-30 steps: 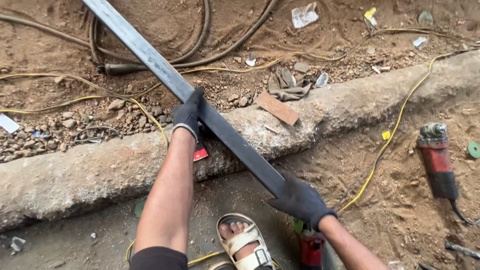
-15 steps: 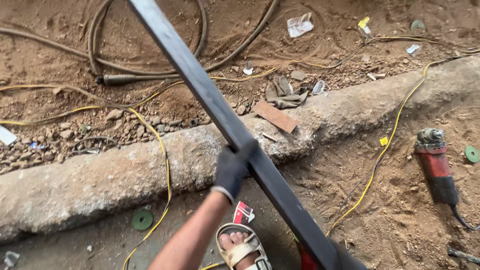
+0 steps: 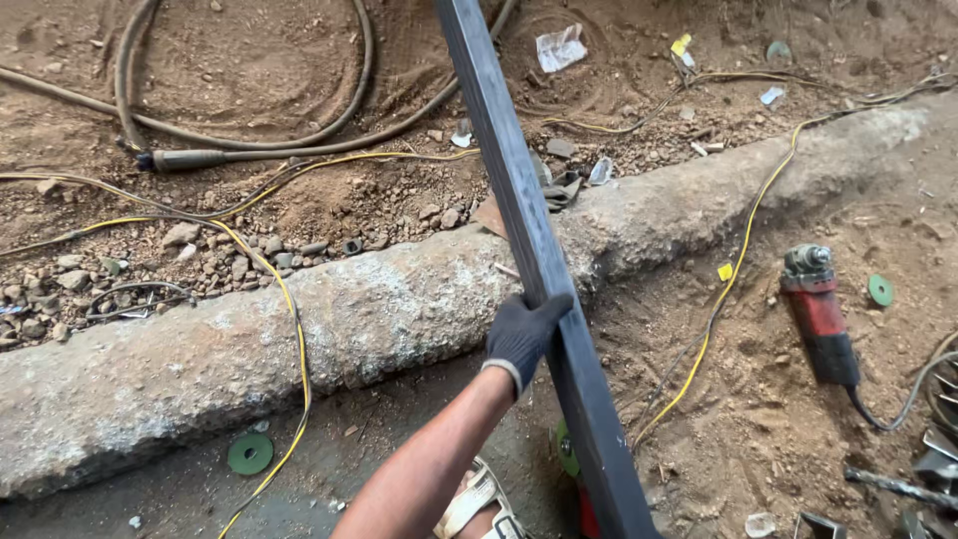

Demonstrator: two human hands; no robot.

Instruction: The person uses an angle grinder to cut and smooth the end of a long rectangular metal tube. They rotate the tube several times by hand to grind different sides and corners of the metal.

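Steel bar (image 3: 519, 230): long dark flat bar, crossing the frame above a concrete kerb (image 3: 329, 319).
Ground: you stand on bare reddish dirt strewn with stones, hoses and a yellow cable (image 3: 743, 240); a red angle grinder (image 3: 820, 317) lies to your right.
Axis: long axis runs from top centre down to bottom right, steeply tilted.
Left hand (image 3: 521, 334): your gloved fingers are clenched round the bar's middle.
Right hand: out of frame.

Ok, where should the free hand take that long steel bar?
Probably on the lower stretch of the steel bar, below the gloved left hand, coming from the right. The bar runs steeply up the picture, its flat faces bare there, and the left side is taken by the forearm.
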